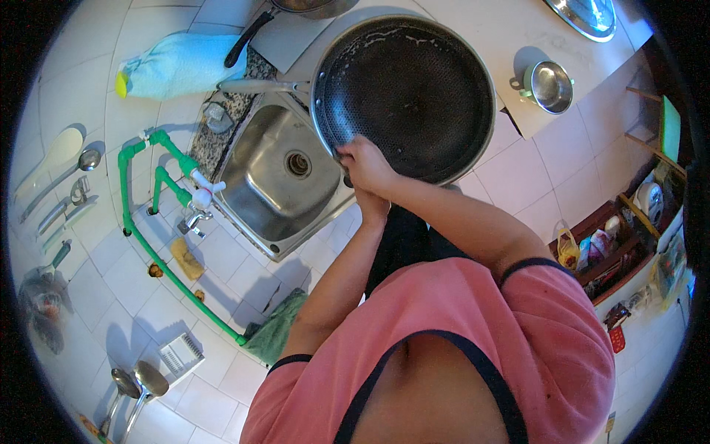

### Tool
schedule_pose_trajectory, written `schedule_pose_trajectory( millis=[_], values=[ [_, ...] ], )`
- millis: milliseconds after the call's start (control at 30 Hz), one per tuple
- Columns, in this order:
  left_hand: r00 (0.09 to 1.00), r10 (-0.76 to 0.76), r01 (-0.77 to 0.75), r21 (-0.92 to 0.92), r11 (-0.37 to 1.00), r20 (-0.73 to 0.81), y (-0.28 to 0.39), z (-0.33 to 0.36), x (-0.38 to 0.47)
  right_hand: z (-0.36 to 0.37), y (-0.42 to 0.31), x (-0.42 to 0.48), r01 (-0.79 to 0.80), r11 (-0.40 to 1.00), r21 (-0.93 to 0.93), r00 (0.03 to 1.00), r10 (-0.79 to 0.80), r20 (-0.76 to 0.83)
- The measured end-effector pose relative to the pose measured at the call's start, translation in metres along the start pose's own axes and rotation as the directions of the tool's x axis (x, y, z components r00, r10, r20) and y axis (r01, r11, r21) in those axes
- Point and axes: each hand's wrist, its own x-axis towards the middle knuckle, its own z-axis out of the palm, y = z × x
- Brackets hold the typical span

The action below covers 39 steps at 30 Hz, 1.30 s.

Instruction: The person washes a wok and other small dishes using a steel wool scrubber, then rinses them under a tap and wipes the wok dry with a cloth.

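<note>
A large black frying pan [410,100] with a honeycomb-textured inside and a steel rim spans the upper middle, above the sink's right side. Its metal handle [260,86] points left. White foamy streaks mark the far part of its inner wall. My right hand [366,165] is curled at the pan's near-left rim, fingers bent over the edge. Below it, my left hand [373,202] is close against the right hand and mostly hidden behind it; its fingers are not visible. What bears the pan's weight underneath cannot be seen.
A steel sink [260,205] lies left of the pan, beside a tap [194,219] on green pipes [161,261]. A light blue cloth bag [172,65] and a second pan's black handle [248,39] are beyond. On the right counter stands a two-handled metal pot [549,87].
</note>
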Motion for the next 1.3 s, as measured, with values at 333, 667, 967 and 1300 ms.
schedule_pose_trajectory(
  millis=[333,667,967,1300],
  values=[
    [0.984,0.175,-0.165,0.187,0.968,-0.039,0.007,0.002,-0.006,0.002,-0.001,0.001,0.087,0.987,-0.135,0.989,-0.069,0.133],
    [0.997,0.06,-0.057,0.06,0.997,-0.038,-0.003,0.004,-0.004,0.008,-0.007,-0.012,0.179,0.979,-0.098,0.983,-0.174,0.059],
    [0.998,0.066,-0.067,-0.044,0.997,-0.02,-0.003,0.005,-0.002,0.008,-0.005,-0.004,0.142,0.987,-0.078,0.989,-0.137,0.062],
    [0.987,0.135,-0.154,0.28,0.948,0.084,0.013,0.009,-0.005,0.003,0.01,0.003,0.202,0.974,-0.098,0.979,-0.198,0.052]
  ],
)
